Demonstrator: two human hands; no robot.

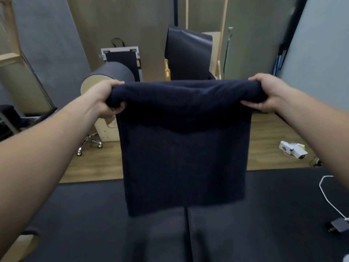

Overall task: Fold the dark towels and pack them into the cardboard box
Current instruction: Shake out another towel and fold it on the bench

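A dark navy towel point(184, 148) hangs in the air in front of me, doubled over along its top edge. My left hand point(105, 98) grips the top left corner with fingers curled round the cloth. At the top right corner my right hand point(264, 93) holds the towel the same way. The towel's lower edge hangs just above the black padded surface point(85, 214). No cardboard box is in view.
A white cable point(328, 199) and a small dark device point(338, 225) lie on the black surface at the right. Beyond its far edge is wooden floor with a white gadget point(291, 149), a padded barrel point(111, 72), chair wheels point(89, 143) and a dark upright pad point(188, 53).
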